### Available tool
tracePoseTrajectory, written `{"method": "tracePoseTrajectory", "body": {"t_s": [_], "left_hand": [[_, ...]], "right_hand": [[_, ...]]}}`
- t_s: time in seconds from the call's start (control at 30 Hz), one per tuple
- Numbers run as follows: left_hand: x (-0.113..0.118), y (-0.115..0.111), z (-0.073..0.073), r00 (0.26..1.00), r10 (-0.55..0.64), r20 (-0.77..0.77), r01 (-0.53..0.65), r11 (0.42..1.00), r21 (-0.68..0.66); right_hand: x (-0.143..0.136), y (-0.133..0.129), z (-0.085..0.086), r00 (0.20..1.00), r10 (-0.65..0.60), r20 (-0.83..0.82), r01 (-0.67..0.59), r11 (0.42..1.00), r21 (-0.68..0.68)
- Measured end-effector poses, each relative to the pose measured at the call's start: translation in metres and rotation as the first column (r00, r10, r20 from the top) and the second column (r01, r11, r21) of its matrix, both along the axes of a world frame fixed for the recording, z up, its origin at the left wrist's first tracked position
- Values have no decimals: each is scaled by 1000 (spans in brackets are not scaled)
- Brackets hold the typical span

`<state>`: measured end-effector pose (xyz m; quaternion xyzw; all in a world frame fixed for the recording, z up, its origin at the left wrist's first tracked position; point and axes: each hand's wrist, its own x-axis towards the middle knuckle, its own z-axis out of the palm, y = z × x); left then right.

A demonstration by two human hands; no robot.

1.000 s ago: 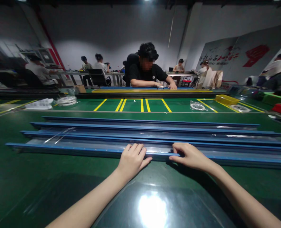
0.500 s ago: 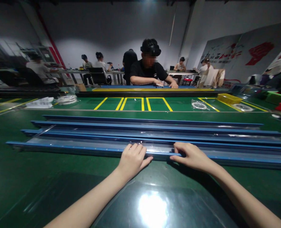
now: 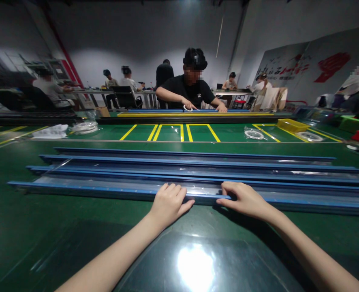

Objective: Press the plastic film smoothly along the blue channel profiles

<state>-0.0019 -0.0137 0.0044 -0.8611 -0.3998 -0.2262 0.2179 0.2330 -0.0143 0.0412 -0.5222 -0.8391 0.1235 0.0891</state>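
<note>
Long blue channel-shaped rails lie side by side across the green table (image 3: 60, 215). My left hand (image 3: 169, 202) rests over the front edge of the nearest blue rail (image 3: 106, 189), fingers curled over its lip and thumb along its front face. To the right, my right hand (image 3: 243, 198) pinches the same front lip, thumb in front and fingers behind. A short stretch of the rail shows between my hands. Clear film lies in the rail's channel. Behind it is another blue rail (image 3: 137, 161).
Across the table a person in black (image 3: 188, 89) works at more rails, holding a white ring. Coiled white tubing (image 3: 85, 127), a bagged coil (image 3: 255, 134) and a yellow tray (image 3: 292, 126) lie beyond my rails. A clear sheet (image 3: 155, 263) lies nearest me.
The person opposite has shifted an arm and now shows a white ring in one hand. My own hands and the rails have stayed practically in place.
</note>
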Motion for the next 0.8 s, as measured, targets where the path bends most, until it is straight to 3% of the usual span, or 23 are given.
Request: {"method": "tracePoseTrajectory", "body": {"t_s": [0.8], "left_hand": [[0,1,2,1000,-13,10,13,1000,-12]], "right_hand": [[0,0,0,1000,0,-4,0,1000,0]]}}
